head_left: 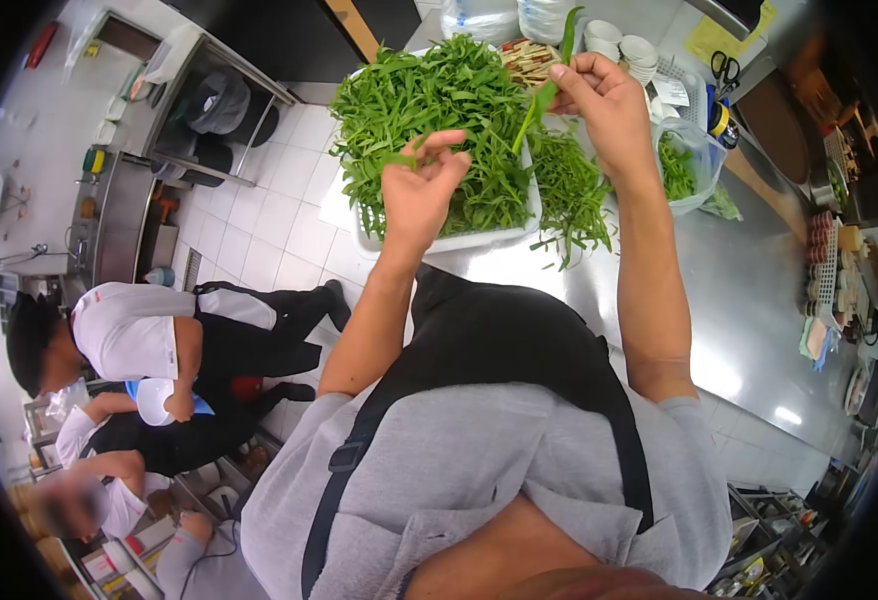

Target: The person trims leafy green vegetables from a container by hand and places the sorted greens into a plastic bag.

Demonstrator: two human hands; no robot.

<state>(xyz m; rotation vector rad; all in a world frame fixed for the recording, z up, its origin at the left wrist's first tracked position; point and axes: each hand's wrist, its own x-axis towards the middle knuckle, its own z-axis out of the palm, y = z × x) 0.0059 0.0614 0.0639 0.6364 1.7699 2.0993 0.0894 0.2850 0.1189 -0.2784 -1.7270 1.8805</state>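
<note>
My right hand (604, 110) is closed in a pinch on a long green leafy stem (547, 95), whose blade rises above the fingers and whose tail hangs below. My left hand (424, 190) is held over the white basket (369, 243), fingers curled. A bit of green leaf (399, 160) shows at its fingers and seems to be gripped there. The basket is heaped with leafy greens (409, 95). To its right, under my right hand, lies a loose pile of thin green stems and leaves (569, 185) on the metal table (679, 250).
A plastic bag of greens (684, 165) stands right of my right forearm. Behind are stacked white cups (619, 45), scissors (725, 70) and a bundle of sticks (529, 62). At left, two people work; one person (124, 330) holds a white container (155, 400).
</note>
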